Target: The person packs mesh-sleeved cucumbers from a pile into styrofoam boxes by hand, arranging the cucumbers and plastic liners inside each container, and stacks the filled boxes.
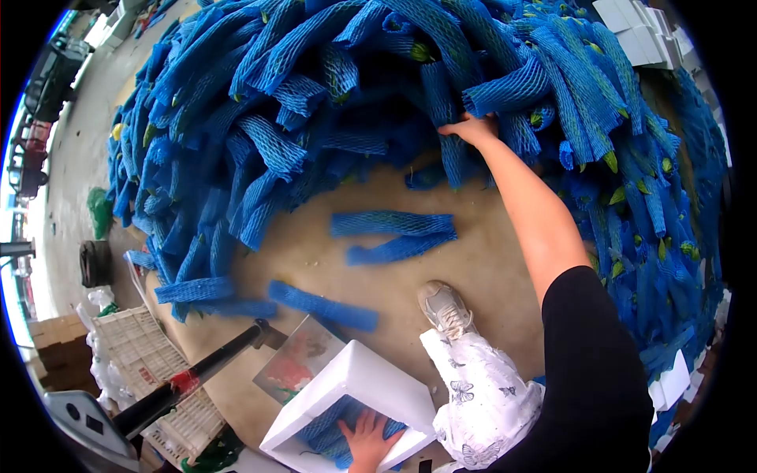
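Note:
A big heap of long green vegetables in blue foam net sleeves [339, 71] curves across the top and right. At the heap's inner edge my right hand [473, 130] has its fingers around a blue-sleeved piece [451, 158] that hangs down. My left hand [371, 437] lies with spread fingers on blue-sleeved pieces [331, 430] inside a white foam box [402, 386] at the bottom. The box sits on a metal scale plate [303, 355].
Loose sleeved pieces [390, 224] lie on the floor ahead of my shoe [445, 307]. The scale's black post [213, 366] slants left beside a cream plastic crate [142, 355]. White foam boxes [639, 31] stand at the top right.

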Action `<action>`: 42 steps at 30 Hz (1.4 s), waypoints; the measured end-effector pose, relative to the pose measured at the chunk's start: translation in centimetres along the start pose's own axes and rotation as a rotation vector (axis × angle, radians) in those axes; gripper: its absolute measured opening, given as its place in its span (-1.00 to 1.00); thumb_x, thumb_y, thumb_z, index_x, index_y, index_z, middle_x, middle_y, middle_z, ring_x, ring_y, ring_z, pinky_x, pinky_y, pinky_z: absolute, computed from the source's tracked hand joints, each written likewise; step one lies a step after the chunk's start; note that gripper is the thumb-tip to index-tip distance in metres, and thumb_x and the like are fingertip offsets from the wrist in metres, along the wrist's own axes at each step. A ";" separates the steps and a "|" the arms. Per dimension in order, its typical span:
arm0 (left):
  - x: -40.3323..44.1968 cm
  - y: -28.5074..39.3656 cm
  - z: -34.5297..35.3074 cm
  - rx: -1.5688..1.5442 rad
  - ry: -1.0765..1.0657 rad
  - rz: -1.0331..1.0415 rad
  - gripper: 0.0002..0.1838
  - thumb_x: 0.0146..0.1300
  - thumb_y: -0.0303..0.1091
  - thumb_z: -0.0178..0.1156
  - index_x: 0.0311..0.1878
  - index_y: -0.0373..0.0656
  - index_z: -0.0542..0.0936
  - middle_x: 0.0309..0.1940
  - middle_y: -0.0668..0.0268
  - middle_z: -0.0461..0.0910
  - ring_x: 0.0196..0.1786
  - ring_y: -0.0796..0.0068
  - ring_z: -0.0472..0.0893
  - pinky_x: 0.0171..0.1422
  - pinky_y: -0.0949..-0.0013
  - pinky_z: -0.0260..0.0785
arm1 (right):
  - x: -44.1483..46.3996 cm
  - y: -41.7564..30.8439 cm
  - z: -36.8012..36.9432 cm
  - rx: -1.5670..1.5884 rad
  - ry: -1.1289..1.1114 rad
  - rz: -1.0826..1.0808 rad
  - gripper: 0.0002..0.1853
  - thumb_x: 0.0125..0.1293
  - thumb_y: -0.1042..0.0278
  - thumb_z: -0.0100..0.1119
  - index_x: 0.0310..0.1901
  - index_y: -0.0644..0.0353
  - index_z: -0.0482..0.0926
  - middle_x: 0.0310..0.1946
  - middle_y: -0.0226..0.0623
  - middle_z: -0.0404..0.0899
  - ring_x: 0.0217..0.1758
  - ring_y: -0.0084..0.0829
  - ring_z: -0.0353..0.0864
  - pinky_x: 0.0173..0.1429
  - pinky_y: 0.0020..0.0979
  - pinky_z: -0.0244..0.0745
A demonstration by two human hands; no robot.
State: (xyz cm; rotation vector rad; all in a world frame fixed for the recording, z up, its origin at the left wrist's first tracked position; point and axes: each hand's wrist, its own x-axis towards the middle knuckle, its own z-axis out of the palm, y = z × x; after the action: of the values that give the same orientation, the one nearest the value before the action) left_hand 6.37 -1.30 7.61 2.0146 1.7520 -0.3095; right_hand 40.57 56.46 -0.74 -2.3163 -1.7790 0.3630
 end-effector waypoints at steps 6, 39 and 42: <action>0.1 0.2 -0.2 0.017 0.023 0.008 -0.46 -0.09 0.29 0.27 -0.15 0.12 0.65 0.06 0.38 0.46 0.22 0.41 0.36 0.27 -0.48 -0.17 | -2.0 0.1 -1.3 0.054 -0.066 0.137 -0.33 -0.20 -0.19 0.39 -0.04 0.04 0.65 0.13 0.02 0.44 0.13 -0.10 0.48 0.22 -0.26 0.37; 0.6 0.6 -1.0 -0.180 0.098 -0.037 -0.44 -0.07 0.14 0.31 0.04 0.16 0.59 0.32 0.44 0.31 0.40 0.46 0.20 0.45 -0.31 -0.30 | -30.5 14.1 6.8 0.073 -0.055 0.194 0.25 -0.21 0.13 0.49 0.44 -0.53 -0.25 0.18 0.29 0.28 0.19 0.22 0.37 0.24 -0.04 0.32; 0.6 0.3 -1.7 -0.240 0.069 -0.035 -0.35 0.00 0.12 0.26 0.22 0.22 0.48 0.44 0.49 0.15 0.47 0.54 0.11 0.51 -0.21 -0.33 | -28.7 13.9 4.4 0.408 -0.172 -0.077 0.14 -0.20 0.25 0.42 0.44 -0.42 -0.06 0.19 0.06 0.34 0.20 0.03 0.40 0.26 -0.13 0.33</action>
State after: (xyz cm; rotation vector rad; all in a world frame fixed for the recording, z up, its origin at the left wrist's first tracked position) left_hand 6.59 -0.02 8.87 1.8444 1.7744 -0.0376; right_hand 44.91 25.19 -7.07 -1.9756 -1.6699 0.8461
